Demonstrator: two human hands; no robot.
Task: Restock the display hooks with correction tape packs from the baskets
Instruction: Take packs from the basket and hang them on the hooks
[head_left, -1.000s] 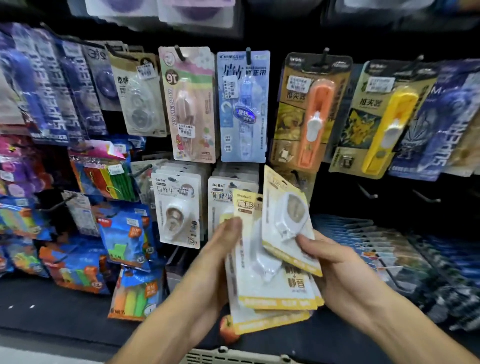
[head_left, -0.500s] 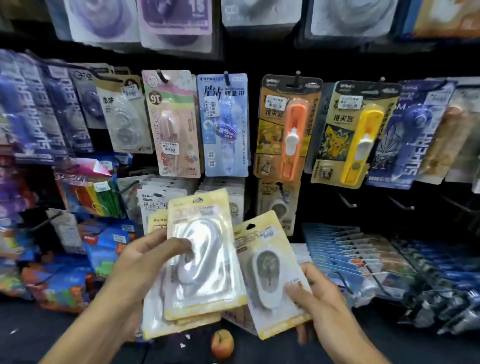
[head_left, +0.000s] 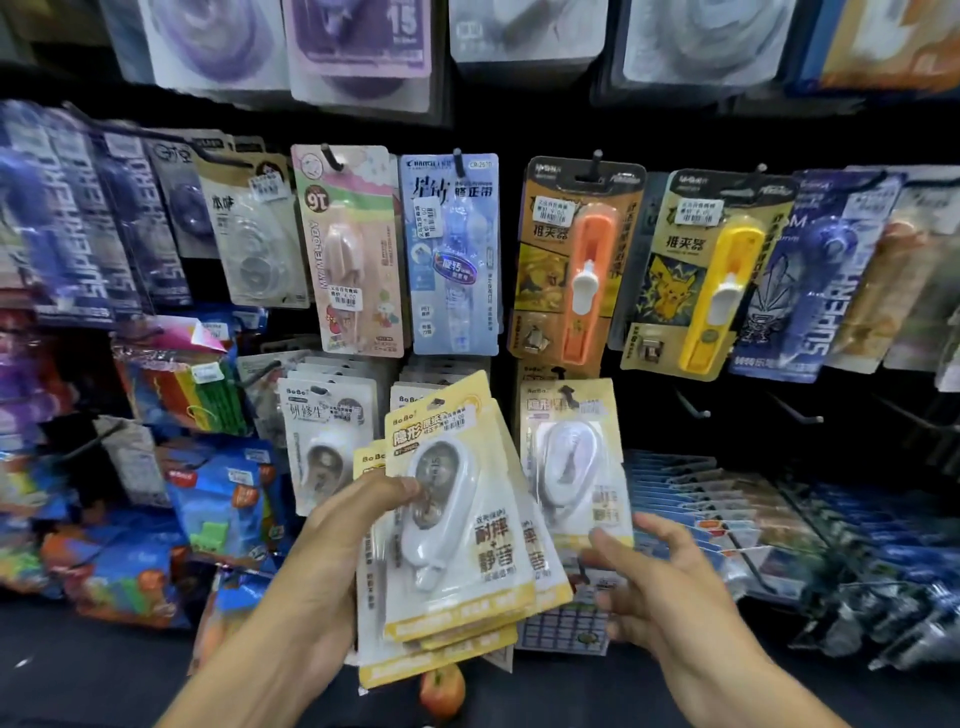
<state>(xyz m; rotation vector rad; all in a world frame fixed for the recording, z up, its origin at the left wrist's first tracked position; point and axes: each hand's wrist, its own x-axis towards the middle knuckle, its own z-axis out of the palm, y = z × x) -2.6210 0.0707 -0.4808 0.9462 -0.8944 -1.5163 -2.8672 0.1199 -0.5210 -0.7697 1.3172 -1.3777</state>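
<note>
- Nearest, left hand (head_left: 332, 551): fingers curled round a fanned stack of yellow-edged correction tape packs (head_left: 457, 545), thumb pressed on the blister of the top pack; the stack is held upright in front of the display, tilted slightly to the right.
- Right hand (head_left: 660, 582): fingers loosely spread and relaxed, gripping nothing; fingertips just beside the lower edge of the hung pack — whether they touch it cannot be told.
- Small red-and-yellow round item (head_left: 441, 688): below the stack, on the dark ledge; too blurred to identify.
- Hung pack (head_left: 571, 462): same yellow card with a white dispenser, on a hook (head_left: 569, 397) in the lower row, straight behind the right hand.
- White-carded tape packs (head_left: 324, 447): several deep on the neighbouring hooks to the left of the held stack.
- Blue pouches (head_left: 223, 499): far left, lower rows, blurred.
- Bare hooks (head_left: 691, 408): to the right of the hung pack, above a fanned row of blue-edged flat packs (head_left: 691, 499).
- Upper row, farther back — pink pack (head_left: 353, 249), blue pack (head_left: 452, 254), orange tool card (head_left: 576, 265), yellow tool card (head_left: 701, 270), each on its own peg.
- Top row: purple and grey blister cards (head_left: 358, 47), out of focus.
</note>
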